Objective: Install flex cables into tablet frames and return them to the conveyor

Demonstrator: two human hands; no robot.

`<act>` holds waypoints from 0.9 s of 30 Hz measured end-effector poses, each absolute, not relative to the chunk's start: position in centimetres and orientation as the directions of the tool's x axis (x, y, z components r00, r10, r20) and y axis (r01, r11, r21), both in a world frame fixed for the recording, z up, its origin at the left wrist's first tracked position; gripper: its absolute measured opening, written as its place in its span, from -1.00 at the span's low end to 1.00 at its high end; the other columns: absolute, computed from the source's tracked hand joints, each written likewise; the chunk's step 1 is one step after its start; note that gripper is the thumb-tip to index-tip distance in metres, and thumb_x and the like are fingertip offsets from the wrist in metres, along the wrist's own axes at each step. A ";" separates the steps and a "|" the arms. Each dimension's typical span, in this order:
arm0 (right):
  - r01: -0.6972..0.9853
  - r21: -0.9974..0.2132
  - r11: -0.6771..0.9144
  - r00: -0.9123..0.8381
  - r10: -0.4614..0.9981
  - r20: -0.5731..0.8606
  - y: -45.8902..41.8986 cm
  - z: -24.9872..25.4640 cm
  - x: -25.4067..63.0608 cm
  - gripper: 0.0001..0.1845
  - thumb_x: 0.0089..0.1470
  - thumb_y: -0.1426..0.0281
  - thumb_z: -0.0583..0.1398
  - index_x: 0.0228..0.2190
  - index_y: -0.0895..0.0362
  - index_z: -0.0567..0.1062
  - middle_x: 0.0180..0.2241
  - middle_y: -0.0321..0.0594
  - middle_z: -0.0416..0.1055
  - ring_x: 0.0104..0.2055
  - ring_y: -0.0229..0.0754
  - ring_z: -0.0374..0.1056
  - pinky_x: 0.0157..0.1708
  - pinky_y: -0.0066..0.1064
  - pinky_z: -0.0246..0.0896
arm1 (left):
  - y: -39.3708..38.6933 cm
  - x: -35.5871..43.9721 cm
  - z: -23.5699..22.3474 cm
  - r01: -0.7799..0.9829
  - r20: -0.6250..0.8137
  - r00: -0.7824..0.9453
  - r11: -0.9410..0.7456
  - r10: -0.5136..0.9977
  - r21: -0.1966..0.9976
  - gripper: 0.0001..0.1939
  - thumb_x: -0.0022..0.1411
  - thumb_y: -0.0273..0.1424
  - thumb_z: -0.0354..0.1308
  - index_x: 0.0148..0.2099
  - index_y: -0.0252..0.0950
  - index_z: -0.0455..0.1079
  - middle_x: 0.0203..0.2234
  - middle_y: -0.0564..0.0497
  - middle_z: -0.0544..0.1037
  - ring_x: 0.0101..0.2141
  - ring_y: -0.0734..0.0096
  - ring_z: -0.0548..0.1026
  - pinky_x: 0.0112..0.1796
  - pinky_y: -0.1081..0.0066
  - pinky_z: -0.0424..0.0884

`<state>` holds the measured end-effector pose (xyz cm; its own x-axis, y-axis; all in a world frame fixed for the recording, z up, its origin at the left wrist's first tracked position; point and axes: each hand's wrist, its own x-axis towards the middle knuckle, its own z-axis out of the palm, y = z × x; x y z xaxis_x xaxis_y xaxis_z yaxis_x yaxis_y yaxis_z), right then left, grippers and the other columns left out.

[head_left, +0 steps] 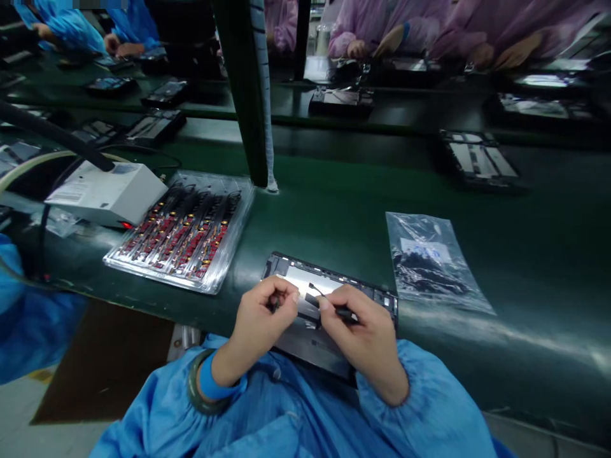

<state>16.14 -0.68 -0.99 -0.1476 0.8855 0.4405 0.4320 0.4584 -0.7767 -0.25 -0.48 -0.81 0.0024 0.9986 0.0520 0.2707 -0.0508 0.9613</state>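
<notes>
An opened tablet housing (312, 350) with a silvery inner face lies at the bench's front edge, and both hands are over it. My right hand (363, 331) is closed round a small black part with a thin black cable (316, 289); the cable's end sticks out past the fingertips. A dark flat piece (312, 300) shows by the right thumb; I cannot tell whether it belongs to that part. My left hand (265, 312) is pinched shut over the housing's left side, with something dark between its curled fingers, too hidden to name.
To the left, a clear plastic tray (237, 232) holds rows of small red-and-black parts (181, 235). Behind it stands a white box (107, 191) with a red light. A clear bag (429, 254) lies right. A green post (241, 95) rises ahead. Co-workers (382, 32) sit opposite, beyond more housings (480, 159).
</notes>
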 end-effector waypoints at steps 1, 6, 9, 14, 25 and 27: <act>0.463 -0.742 0.486 -0.161 0.869 0.468 -0.7 -1.1 16.1 -0.84 0.13 0.50 0.16 -0.49 0.11 0.40 -0.57 -0.34 0.36 -0.55 -0.31 0.28 -0.53 -0.50 0.14 | -0.6 -0.1 -0.9 0.303 0.119 0.001 -0.113 0.993 0.946 -0.89 0.14 -0.46 0.13 -0.44 -0.32 0.41 -0.58 0.09 0.44 -0.54 0.55 0.35 -0.48 0.55 0.27; 0.570 -0.538 0.621 -0.296 0.766 0.570 -1.1 -1.8 15.5 -0.84 0.17 0.51 0.14 -0.45 0.14 0.44 -0.55 -0.25 0.42 -0.49 -0.25 0.32 -0.46 -0.45 0.13 | -1.0 0.4 -1.4 0.410 0.300 -0.003 -0.272 0.954 0.870 -0.96 0.16 -0.50 0.18 -0.33 -0.32 0.46 -0.49 0.07 0.50 -0.45 0.55 0.45 -0.38 0.58 0.33; 0.572 -0.509 0.644 -0.334 0.749 0.572 -1.3 -2.2 15.3 -0.82 0.19 0.50 0.14 -0.46 0.14 0.43 -0.55 -0.24 0.42 -0.49 -0.24 0.31 -0.46 -0.43 0.10 | -1.0 0.5 -1.4 0.416 0.286 -0.008 -0.257 0.958 0.872 -0.92 0.15 -0.53 0.15 -0.39 -0.32 0.43 -0.52 0.09 0.48 -0.48 0.56 0.43 -0.41 0.58 0.31; 0.512 -0.579 0.635 -0.338 0.768 0.544 -1.2 -2.2 15.5 -0.83 0.16 0.50 0.15 -0.48 0.15 0.42 -0.56 -0.26 0.39 -0.50 -0.26 0.29 -0.48 -0.44 0.09 | -0.4 0.1 -1.4 0.340 0.127 -0.022 -0.112 0.992 0.934 -0.92 0.05 -0.51 0.12 -0.48 -0.31 0.38 -0.59 0.11 0.42 -0.54 0.56 0.34 -0.47 0.55 0.25; -0.234 -0.968 -0.089 0.010 0.996 -0.093 -0.3 -1.5 19.0 -0.78 -0.02 0.26 0.31 -0.57 0.11 0.51 -0.62 -0.35 0.38 -0.65 -0.42 0.12 -0.65 -0.58 0.01 | 2.3 -3.7 2.2 0.031 -0.254 0.163 0.253 0.953 0.967 -0.87 -0.03 -0.36 0.19 -0.49 -0.30 0.33 -0.63 0.13 0.34 -0.57 0.56 0.28 -0.49 0.51 0.21; -0.374 -0.911 -0.173 -0.015 0.983 -0.181 -0.3 -1.3 19.6 -0.77 -0.05 0.21 0.34 -0.52 0.11 0.53 -0.57 -0.30 0.44 -0.68 -0.45 0.08 -0.70 -0.59 -0.09 | 4.8 -5.7 3.7 0.194 -0.145 0.067 0.130 0.987 0.972 -0.92 -0.03 -0.40 0.15 -0.49 -0.29 0.33 -0.62 0.13 0.35 -0.54 0.53 0.31 -0.45 0.49 0.23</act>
